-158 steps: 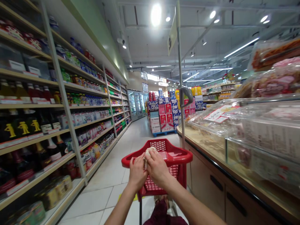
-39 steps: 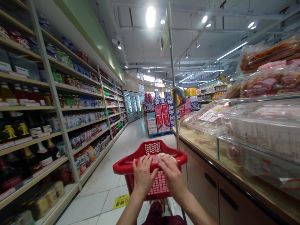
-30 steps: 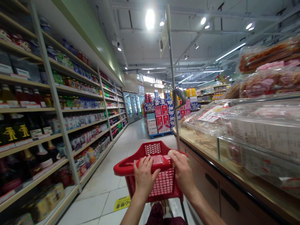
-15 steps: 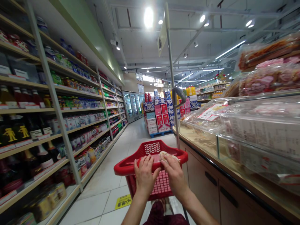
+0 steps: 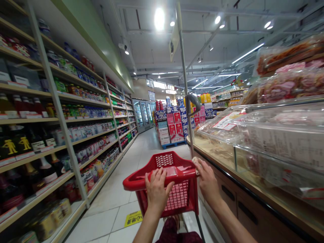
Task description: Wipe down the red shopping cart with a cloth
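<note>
A red plastic shopping cart with a perforated basket stands right in front of me. My left hand lies over the middle of its red handle, fingers curled over the top and the thumb below the bar. At the handle's right end, my right hand presses a crumpled white cloth against the corner. Part of the cloth is hidden under the fingers. A pinkish panel lies just behind the handle.
Shelves of bottles and cans line the left. On the right, a wooden counter carries clear display cases of packaged food. A grey pole rises ahead, beyond it stacked boxes. A yellow sign marks the floor tiles.
My right hand has slid right with the cloth, from the middle of the handle to its right end. My left hand has stayed in place on the handle.
</note>
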Motion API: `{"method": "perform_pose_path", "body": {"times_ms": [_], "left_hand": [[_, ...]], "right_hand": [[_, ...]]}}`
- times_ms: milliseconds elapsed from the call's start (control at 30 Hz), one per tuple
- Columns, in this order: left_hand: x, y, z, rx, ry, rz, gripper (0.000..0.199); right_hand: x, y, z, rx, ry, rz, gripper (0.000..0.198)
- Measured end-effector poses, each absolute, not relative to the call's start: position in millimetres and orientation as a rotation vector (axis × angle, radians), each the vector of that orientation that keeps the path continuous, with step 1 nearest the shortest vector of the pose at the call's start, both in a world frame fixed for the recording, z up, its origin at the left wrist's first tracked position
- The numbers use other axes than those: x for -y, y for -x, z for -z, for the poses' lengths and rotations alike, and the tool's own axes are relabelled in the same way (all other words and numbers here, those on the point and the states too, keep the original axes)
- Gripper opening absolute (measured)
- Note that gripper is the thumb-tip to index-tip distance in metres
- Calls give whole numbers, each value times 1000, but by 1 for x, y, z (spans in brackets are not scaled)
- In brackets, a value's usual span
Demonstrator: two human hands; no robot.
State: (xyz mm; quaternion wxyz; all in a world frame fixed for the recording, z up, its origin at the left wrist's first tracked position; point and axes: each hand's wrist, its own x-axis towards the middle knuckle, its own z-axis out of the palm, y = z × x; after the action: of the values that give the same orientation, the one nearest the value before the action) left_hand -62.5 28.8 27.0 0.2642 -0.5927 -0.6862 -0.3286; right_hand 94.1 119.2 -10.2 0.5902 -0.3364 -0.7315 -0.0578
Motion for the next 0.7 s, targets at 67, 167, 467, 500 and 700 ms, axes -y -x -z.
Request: {"method": "perform_pose_path", "body": {"times_ms": [67,167,467,500,700], "left_hand": [[-29,64,-26,1854,1602,893,37],[-29,65,-25,1835,1597,898,37],[-31,63,-24,1836,1591,888,37],[-31,63,-24,1832,1589,886,36],[-31,63,-24,1800,1580,868,37]], "right_hand": [[-118,-93,9,1703,779,135,45],[-111,-82,9,1827,583,184,43],[-121,-90,8,1764,713,147,46],[-117,-86,9,1816,644,171,46],[-124,-93,12,1776,783,183,45]]}}
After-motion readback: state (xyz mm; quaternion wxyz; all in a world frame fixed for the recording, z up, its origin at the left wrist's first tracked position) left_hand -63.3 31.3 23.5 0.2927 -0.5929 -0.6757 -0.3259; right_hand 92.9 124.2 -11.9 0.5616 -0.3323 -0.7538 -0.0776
